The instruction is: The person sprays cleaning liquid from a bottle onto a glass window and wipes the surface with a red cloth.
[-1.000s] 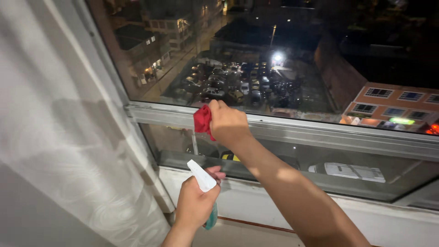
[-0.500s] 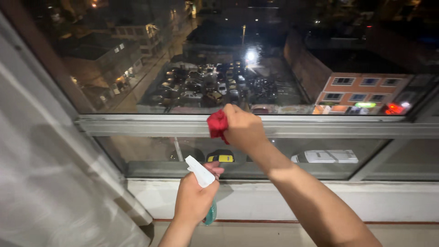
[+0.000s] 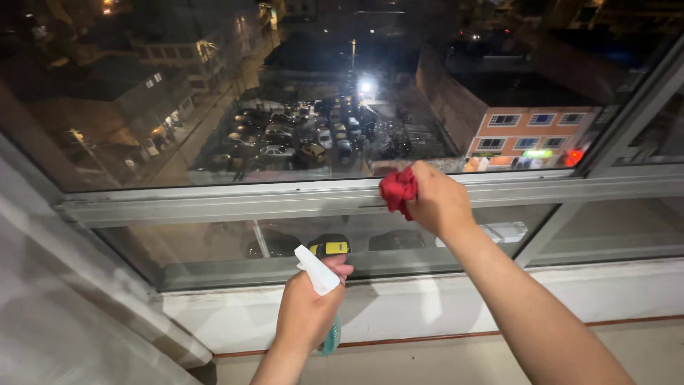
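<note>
Our right hand [image 3: 439,199], just right of the frame's centre, is closed tight around a bunched red cloth [image 3: 398,190] and presses it against the grey metal rail [image 3: 214,203] that runs across the window between the upper pane [image 3: 214,93] and the lower pane [image 3: 214,246]. Only a small wad of cloth shows past the fingers, on their left side. Our left hand [image 3: 308,314], low in the centre, is wrapped around a spray bottle [image 3: 320,281]; its white nozzle points up and to the left, and a bit of teal body shows below the fist. One finger seems to rest by the trigger, though we cannot tell whether it is pressing.

We judge the grip on the cloth to be the weak point: so little of it sticks out that our knuckles could rub the rail instead, and the wad could slip out if the hand loosens. The nozzle is not aimed where the cloth is, so a squeeze now would likely wet the lower pane or the white sill [image 3: 442,303] rather than the rail.

Compared with half a second ago, our right hand and cloth have travelled to the right along the rail, and the view has swung with them: the upright window post [image 3: 627,121] at the upper right now shows more fully, and less of the white curtain [image 3: 43,314] remains at the lower left. The left hand has kept its hold on the bottle in much the same place.
</note>
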